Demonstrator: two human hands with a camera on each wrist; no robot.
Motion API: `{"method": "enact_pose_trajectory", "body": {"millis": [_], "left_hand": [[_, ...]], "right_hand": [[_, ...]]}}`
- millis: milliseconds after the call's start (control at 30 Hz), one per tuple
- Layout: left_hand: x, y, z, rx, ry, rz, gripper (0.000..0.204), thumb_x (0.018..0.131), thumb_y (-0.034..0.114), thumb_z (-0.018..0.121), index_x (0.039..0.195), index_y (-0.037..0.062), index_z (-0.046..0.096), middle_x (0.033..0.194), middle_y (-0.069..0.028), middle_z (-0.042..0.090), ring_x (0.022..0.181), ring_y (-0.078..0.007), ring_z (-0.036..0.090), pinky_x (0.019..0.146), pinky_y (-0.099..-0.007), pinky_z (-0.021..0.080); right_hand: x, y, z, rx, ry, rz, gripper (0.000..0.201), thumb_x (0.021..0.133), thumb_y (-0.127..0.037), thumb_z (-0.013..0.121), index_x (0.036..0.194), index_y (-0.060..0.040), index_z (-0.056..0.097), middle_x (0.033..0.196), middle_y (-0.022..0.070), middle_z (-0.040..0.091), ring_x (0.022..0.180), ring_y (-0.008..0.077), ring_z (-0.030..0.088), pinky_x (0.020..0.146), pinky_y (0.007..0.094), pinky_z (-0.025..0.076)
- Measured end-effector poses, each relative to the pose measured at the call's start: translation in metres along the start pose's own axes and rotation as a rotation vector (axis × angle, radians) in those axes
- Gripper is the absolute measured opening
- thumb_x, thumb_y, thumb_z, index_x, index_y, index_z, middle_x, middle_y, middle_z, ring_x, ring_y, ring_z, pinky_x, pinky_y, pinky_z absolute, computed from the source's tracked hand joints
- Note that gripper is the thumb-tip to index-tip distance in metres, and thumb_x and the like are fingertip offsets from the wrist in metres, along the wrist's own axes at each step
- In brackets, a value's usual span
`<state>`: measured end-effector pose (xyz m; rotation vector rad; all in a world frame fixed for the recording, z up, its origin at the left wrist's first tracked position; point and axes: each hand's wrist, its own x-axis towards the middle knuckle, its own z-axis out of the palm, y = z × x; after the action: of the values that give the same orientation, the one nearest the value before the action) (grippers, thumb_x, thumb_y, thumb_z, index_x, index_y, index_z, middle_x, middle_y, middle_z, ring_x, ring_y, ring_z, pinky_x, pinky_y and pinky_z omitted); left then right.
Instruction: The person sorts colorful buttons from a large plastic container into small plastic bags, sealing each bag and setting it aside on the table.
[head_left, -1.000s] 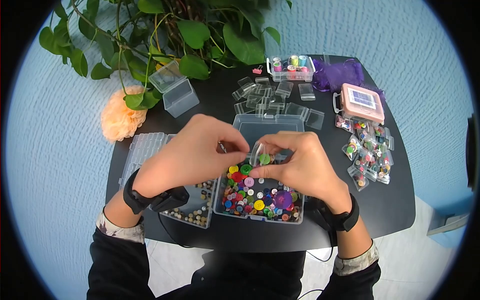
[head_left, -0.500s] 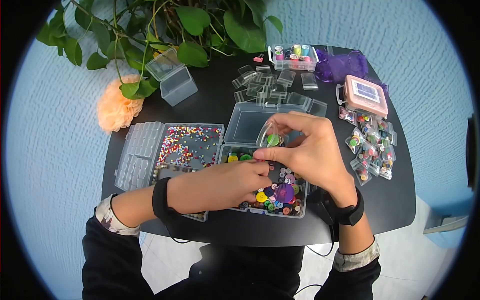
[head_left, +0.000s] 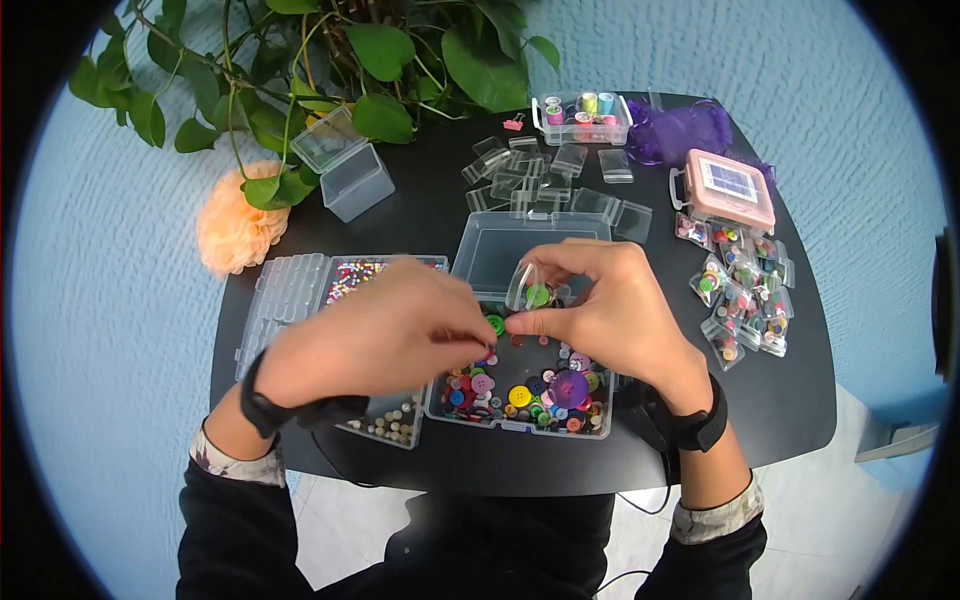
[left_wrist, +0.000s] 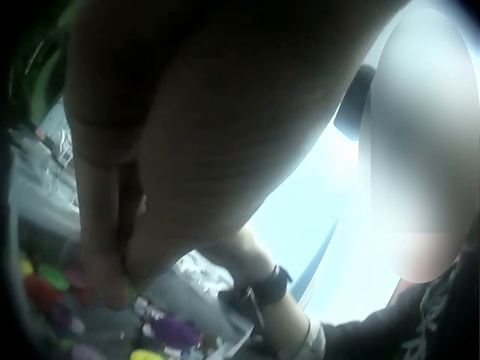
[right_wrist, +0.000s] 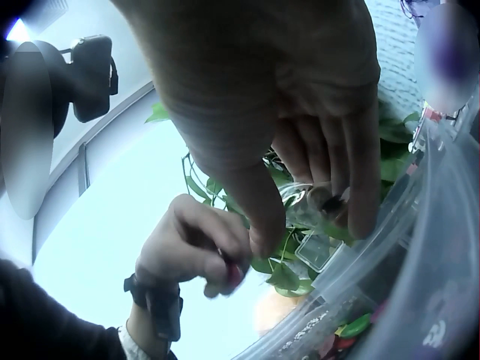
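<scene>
My right hand [head_left: 620, 315] holds a small clear zip bag [head_left: 519, 285] above the button box, its mouth tilted toward the left. A green button [head_left: 538, 295] shows inside the bag. Between thumb and fingers, my left hand [head_left: 385, 335] pinches a red button [right_wrist: 234, 277], seen best in the right wrist view. This hand hovers over the left side of the clear button box [head_left: 520, 364], whose lid stands raised behind. Mixed buttons lie in it, among them a yellow button [head_left: 519, 397] and a large purple button [head_left: 569, 389].
A bead box [head_left: 290, 290] lies partly under my left forearm. Flat clear bags [head_left: 515, 183] are scattered behind the button box. Filled bags [head_left: 740, 290] pile up at right, beside a pink case [head_left: 725, 190]. At the back are a thread box [head_left: 583, 128] and an opened clear container [head_left: 358, 185].
My left hand reached down into the button box, then rose back to the left with a red button. My right hand keeps the bag over the box, shifting only slightly.
</scene>
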<state>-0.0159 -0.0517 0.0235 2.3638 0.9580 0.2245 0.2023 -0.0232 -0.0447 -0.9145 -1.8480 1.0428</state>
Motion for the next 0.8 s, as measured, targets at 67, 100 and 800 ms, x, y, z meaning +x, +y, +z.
{"method": "enact_pose_trajectory", "body": {"millis": [67,100,800], "left_hand": [[-0.002,0.017,-0.02,-0.094,0.156,-0.19,0.018,0.079,0.0,0.076,0.097,-0.002,0.074,0.083,-0.0102,0.07,0.07,-0.0172,0.07,0.064,-0.0274,0.055],[0.0,0.017,-0.023,-0.095,0.162,-0.193,0.018,0.079,0.0,0.076,0.097,-0.002,0.074,0.083,-0.0102,0.07,0.07,-0.0172,0.07,0.064,-0.0274,0.055],[0.017,0.024,-0.011,-0.248,0.344,-0.474,0.012,0.081,-0.005,0.072,0.093,-0.0045,0.073,0.089,-0.0064,0.068,0.078,-0.0097,0.066,0.067,-0.0218,0.054]], "right_hand": [[0.0,-0.004,0.0,-0.077,-0.04,-0.02,0.046,0.064,-0.014,0.091,0.101,0.0042,0.071,0.088,0.0096,0.07,0.081,0.0156,0.066,0.066,0.028,0.053],[0.0,-0.005,0.001,-0.078,-0.045,-0.023,0.046,0.064,-0.014,0.091,0.101,0.0042,0.071,0.088,0.0096,0.07,0.081,0.0156,0.066,0.066,0.028,0.053],[-0.001,-0.007,0.003,0.06,0.022,-0.118,0.037,0.064,-0.008,0.087,0.093,0.0065,0.068,0.076,0.0181,0.063,0.064,0.0297,0.06,0.061,0.0363,0.048]]}}
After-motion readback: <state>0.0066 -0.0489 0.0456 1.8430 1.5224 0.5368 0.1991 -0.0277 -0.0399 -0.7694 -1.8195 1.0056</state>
